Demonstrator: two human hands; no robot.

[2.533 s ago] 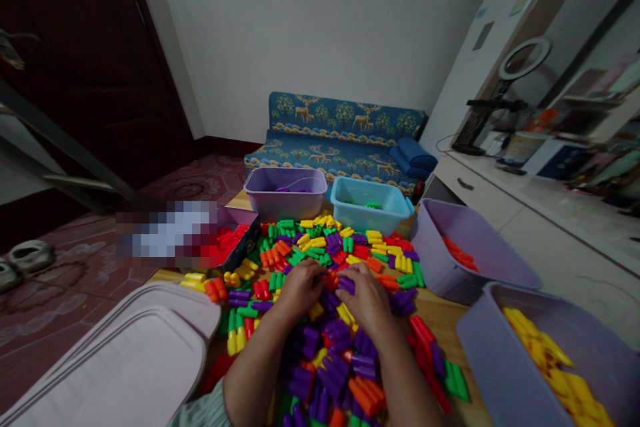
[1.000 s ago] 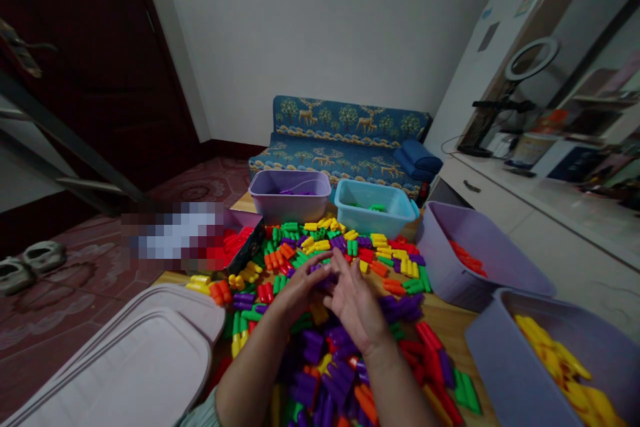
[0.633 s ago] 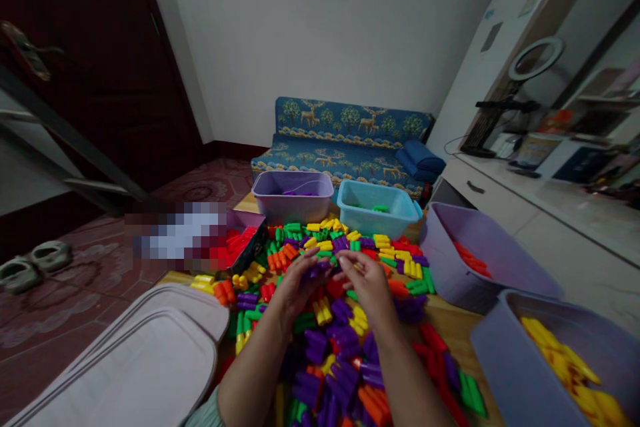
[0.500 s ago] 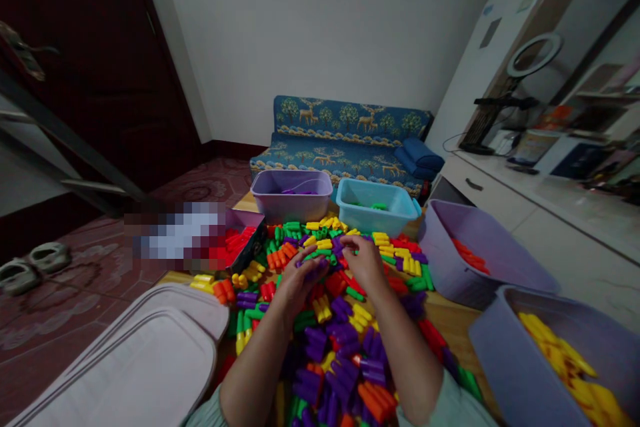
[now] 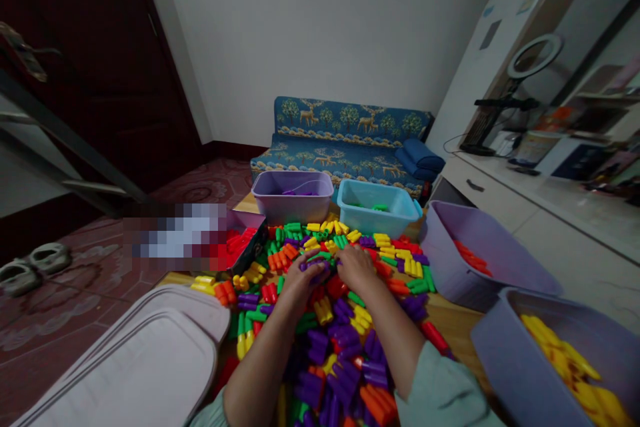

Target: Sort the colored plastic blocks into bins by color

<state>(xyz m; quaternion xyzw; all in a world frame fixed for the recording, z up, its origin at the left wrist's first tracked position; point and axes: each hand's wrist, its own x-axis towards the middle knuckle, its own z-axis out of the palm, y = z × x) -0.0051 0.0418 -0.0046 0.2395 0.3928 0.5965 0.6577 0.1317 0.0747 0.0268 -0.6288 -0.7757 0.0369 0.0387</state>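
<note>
A heap of plastic blocks (image 5: 345,320) in purple, red, yellow, green and orange covers a low wooden table (image 5: 450,320). My left hand (image 5: 303,277) is curled round a few purple blocks (image 5: 315,267) above the middle of the heap. Just to its right, my right hand (image 5: 355,265) rests palm down on the blocks with its fingers bent; whether it grips one is hidden.
At the table's far edge stand a purple bin (image 5: 293,195) and a light blue bin (image 5: 375,205). A purple bin with red blocks (image 5: 475,260) and one with yellow blocks (image 5: 550,360) stand on the right. A red box (image 5: 240,243) and a pale lid (image 5: 135,360) lie on the left.
Both hands rose off the heap and came together around purple blocks, then moved farther up the pile. The right hand has come back down onto the blocks.
</note>
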